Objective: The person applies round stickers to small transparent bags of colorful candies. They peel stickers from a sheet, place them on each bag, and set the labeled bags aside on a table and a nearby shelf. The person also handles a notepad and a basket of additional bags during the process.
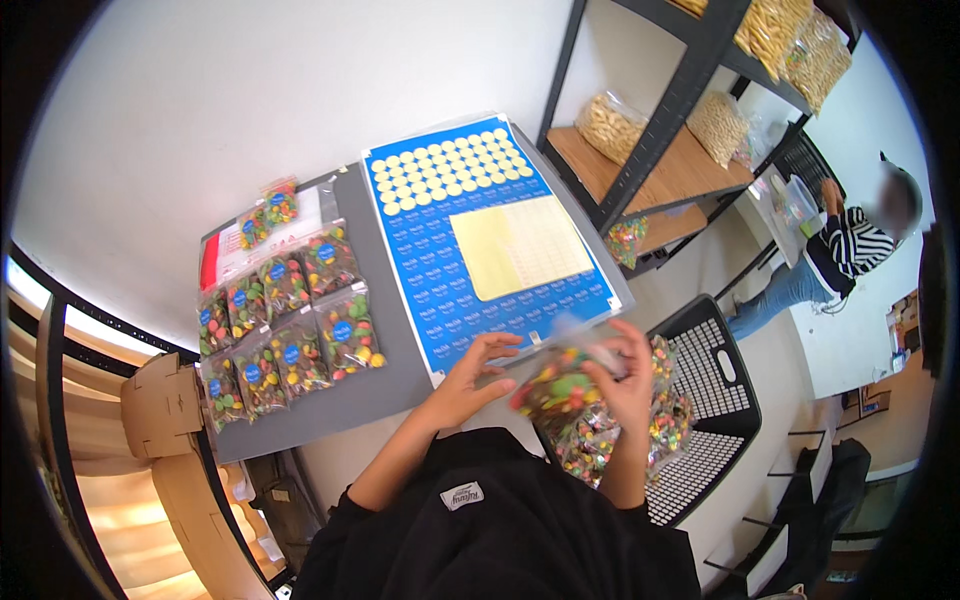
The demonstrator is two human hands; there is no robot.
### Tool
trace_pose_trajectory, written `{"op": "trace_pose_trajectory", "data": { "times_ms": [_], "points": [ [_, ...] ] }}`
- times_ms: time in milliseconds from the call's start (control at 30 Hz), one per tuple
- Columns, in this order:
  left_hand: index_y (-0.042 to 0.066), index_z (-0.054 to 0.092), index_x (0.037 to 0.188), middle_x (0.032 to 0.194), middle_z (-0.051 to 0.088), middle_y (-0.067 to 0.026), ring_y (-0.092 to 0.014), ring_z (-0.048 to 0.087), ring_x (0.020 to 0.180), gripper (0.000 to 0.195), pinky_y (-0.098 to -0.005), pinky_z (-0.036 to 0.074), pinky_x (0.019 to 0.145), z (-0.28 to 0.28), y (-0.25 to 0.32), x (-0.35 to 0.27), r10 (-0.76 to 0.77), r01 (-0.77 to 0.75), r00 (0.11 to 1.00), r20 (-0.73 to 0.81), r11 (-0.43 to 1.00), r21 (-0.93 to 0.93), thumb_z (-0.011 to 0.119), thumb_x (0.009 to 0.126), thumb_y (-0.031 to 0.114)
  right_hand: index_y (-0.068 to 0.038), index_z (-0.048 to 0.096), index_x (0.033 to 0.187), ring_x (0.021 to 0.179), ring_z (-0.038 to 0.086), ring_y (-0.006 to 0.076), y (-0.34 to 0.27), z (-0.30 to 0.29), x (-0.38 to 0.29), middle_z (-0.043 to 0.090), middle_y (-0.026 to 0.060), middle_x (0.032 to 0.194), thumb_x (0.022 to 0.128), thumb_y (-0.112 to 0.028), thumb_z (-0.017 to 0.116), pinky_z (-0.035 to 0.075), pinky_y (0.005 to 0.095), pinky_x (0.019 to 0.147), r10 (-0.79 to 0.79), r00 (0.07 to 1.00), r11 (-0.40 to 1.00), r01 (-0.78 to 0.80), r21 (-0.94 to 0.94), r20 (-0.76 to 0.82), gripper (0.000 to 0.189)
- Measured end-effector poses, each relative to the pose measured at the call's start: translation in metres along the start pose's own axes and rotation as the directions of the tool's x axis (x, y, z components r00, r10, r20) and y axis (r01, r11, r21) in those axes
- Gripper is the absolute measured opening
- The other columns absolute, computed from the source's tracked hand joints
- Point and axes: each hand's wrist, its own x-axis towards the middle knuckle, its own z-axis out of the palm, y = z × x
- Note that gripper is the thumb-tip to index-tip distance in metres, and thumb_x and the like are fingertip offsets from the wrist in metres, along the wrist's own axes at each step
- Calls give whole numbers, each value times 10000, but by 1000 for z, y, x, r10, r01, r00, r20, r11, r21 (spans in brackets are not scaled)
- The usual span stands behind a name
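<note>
My right hand (624,375) grips a transparent plastic bag of colourful candies (559,390) by its upper part. The bag is blurred and hangs over a black plastic basket (709,360), where more candy bags (671,427) lie. My left hand (472,382) is bare, fingers apart, left of the held bag and over the table's front edge. Beyond both hands lies a sheet of round blue stickers (420,277), with rows of pale backing circles (454,169) exposed at its far end. A pale yellow paper sheet (517,247) rests on it.
Several filled bags with blue round stickers (291,352) stand in rows on the grey table (330,409). Two smaller bags (281,206) lie behind them. A black metal rack (660,112) holds snack bags at right. Farther right, a person (847,240) works at another table.
</note>
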Motion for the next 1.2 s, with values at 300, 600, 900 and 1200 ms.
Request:
{"op": "trace_pose_trajectory", "data": {
  "times_ms": [300,600,900,1200],
  "points": [
    [6,465,1119,1065,549,-64,-115,525,995,268,-263,425,853,-72,12,18,109,-190,915,-389,966,-176,534,861,13,5,374,1214,859,592,142,-7,153,63,609,117,946,782,39,613,479,241,709,140,986,809,-168,564,93,494],
    [21,572,913,861,595,-14,-80,556,826,110,-232,450,717,-97,23,30,-76,-6,837,-542,989,-148,621,830,75,-9,401,1184,820,597,119,-6,172,78,627,97,911,802,46,581,473,223,707,104,983,877,-162,452,151,426],
    [17,520,1046,823,627,-37,-101,597,776,315,-221,455,708,-95,28,49,178,-184,808,-562,982,47,673,771,34,10,390,1199,831,591,138,-10,176,93,618,107,912,779,32,604,452,256,750,-67,985,950,15,311,158,472],
    [5,219,1305,825,656,-102,-120,614,760,694,-238,463,728,-104,31,52,284,-312,768,-574,949,52,646,759,-40,40,375,1242,767,629,161,-7,157,99,661,123,822,815,-13,580,473,265,732,-111,982,983,86,160,152,477]
  ]
}}
